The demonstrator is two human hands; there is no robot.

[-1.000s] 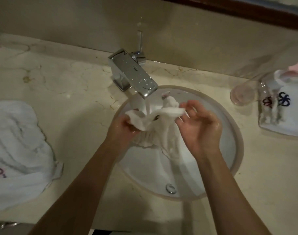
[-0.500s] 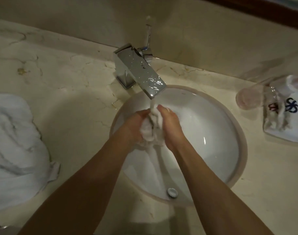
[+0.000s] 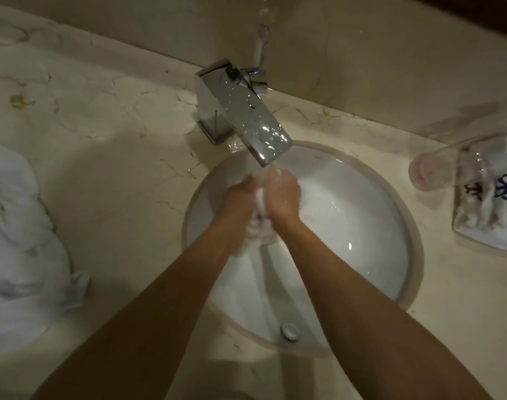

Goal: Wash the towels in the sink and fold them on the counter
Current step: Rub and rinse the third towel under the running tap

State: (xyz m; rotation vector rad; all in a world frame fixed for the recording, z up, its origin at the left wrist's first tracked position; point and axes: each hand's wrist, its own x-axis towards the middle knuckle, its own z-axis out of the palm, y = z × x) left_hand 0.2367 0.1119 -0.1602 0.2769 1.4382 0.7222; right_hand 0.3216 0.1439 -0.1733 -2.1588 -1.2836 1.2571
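Observation:
A small white wet towel (image 3: 261, 230) is bunched tightly between my two hands over the round white sink (image 3: 362, 226), right under the chrome faucet (image 3: 246, 116). My left hand (image 3: 240, 202) grips the towel from the left and my right hand (image 3: 282, 196) grips it from the right, palms pressed together. Only a thin strip and a lump below the wrists show. Water runs from the spout onto my hands. Another white towel (image 3: 18, 243) lies crumpled on the marble counter (image 3: 102, 134) at the left.
A clear glass (image 3: 434, 171) lies on its side at the right of the sink. Beside it is a white tray (image 3: 489, 241) with a folded cloth bearing a blue and red emblem. The sink's drain plug (image 3: 289, 332) sits near the front.
The towel was spread open between my hands a second ago. My hands have closed together on it and squeezed it into a tight wad under the water stream.

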